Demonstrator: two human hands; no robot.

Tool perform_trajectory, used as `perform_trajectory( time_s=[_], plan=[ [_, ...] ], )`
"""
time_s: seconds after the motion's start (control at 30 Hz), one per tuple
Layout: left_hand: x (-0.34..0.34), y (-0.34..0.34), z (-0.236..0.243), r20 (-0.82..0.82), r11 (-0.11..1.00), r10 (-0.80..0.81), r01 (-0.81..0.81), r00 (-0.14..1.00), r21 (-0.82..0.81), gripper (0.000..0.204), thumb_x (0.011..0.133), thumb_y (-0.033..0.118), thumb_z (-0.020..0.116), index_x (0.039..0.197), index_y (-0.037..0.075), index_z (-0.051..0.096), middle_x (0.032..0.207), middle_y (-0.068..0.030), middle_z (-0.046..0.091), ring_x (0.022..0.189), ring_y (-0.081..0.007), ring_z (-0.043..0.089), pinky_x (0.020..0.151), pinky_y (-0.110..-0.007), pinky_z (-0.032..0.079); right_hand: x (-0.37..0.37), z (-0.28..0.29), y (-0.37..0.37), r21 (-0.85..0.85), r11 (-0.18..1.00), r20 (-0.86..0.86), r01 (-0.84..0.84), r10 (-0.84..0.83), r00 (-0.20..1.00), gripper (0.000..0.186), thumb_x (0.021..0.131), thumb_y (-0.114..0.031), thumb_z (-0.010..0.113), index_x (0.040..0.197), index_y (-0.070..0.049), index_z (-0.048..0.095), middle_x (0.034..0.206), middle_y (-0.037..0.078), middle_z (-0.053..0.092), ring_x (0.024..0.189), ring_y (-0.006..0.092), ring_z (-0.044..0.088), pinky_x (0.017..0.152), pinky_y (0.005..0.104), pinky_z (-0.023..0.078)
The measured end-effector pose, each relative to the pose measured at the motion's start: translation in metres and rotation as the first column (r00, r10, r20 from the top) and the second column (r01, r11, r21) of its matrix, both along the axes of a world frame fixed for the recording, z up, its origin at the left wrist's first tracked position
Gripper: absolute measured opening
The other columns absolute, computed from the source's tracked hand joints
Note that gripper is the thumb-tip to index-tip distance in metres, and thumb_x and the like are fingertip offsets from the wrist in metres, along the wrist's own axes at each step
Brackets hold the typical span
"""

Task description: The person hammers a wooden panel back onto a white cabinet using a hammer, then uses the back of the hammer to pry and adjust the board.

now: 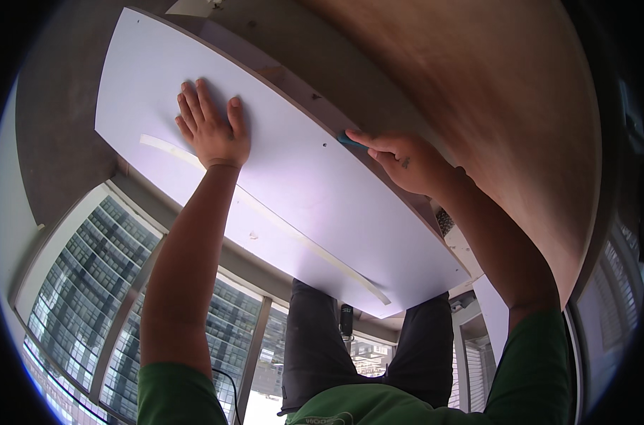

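Observation:
A long white panel (286,184) slants across the view, a pale strip like tape (304,241) along its lower part and small dark holes near its edges. My left hand (215,131) lies flat on the panel's upper left part, fingers spread. At the panel's far long edge, my right hand (403,159) grips a small teal tool (351,141), its tip touching or very close to that edge. Most of the tool is hidden by my fingers, so its exact kind does not show.
A broad brown wooden surface (506,106) curves along the right. Below the panel, large windows (88,262) look onto a tall building. My legs (311,347) are under the panel's near end, with a small black cylinder (346,322) between them. A dark cable hangs beside my left arm.

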State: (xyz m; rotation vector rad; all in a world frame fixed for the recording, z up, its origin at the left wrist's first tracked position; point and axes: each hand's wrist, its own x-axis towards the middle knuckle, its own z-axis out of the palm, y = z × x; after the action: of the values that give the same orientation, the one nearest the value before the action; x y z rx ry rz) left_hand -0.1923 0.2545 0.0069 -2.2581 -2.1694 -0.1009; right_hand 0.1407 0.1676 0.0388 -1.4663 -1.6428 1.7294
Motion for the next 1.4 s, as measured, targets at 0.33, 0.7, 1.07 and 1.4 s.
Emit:
perform_trajectory(
  time_s=[0.33, 0.7, 1.07, 1.4],
  plan=[
    [0.001, 0.0, 0.001, -0.005, 1.0, 0.006, -0.006, 1.0, -0.001, 0.074, 0.102, 0.057, 0.036, 0.159, 0.01, 0.027, 0.166, -0.0163, 0.023, 0.155, -0.0352, 0.018, 0.122, -0.057, 0.012, -0.036, -0.009, 0.048, 0.023, 0.999, 0.005, -0.025, 0.025, 1.0, 0.053, 0.098, 0.0, 0.053, 0.143, -0.028, 0.058, 0.096, 0.012, 0.068, 0.081, 0.0203, 0.063, 0.081, 0.0289, 0.051],
    [-0.002, 0.0, 0.003, 0.014, 0.998, 0.033, -0.032, 0.999, -0.056, 0.076, 0.101, 0.06, 0.033, 0.161, 0.014, 0.022, 0.168, -0.0132, 0.016, 0.156, -0.0322, 0.013, 0.125, -0.053, 0.007, 0.011, 0.021, -0.006, -0.005, 0.992, 0.066, -0.127, 0.127, 0.99, 0.045, 0.102, -0.007, 0.056, 0.144, -0.023, 0.058, 0.088, 0.011, 0.064, 0.074, 0.0175, 0.055, 0.077, 0.0277, 0.049],
    [0.0, 0.0, 0.002, 0.035, 0.999, 0.019, -0.018, 0.999, -0.031, 0.077, 0.101, 0.059, 0.033, 0.16, 0.011, 0.023, 0.167, -0.0163, 0.018, 0.155, -0.0344, 0.013, 0.124, -0.055, 0.007, -0.01, 0.0, 0.021, -0.036, 0.999, -0.074, -0.017, 0.014, 0.997, 0.045, 0.1, -0.005, 0.056, 0.14, -0.026, 0.061, 0.09, 0.016, 0.07, 0.066, 0.0162, 0.058, 0.068, 0.0272, 0.049],
    [0.002, -0.001, 0.002, 0.033, 0.998, 0.038, -0.036, 0.999, -0.049, 0.077, 0.101, 0.059, 0.033, 0.16, 0.011, 0.022, 0.168, -0.0159, 0.017, 0.156, -0.0335, 0.012, 0.124, -0.054, 0.006, -0.032, -0.004, 0.058, -0.107, 0.992, -0.043, -0.065, 0.061, 0.997, 0.042, 0.102, -0.008, 0.052, 0.141, -0.024, 0.06, 0.082, 0.008, 0.066, 0.06, 0.0101, 0.04, 0.062, 0.0246, 0.043]
  ],
)
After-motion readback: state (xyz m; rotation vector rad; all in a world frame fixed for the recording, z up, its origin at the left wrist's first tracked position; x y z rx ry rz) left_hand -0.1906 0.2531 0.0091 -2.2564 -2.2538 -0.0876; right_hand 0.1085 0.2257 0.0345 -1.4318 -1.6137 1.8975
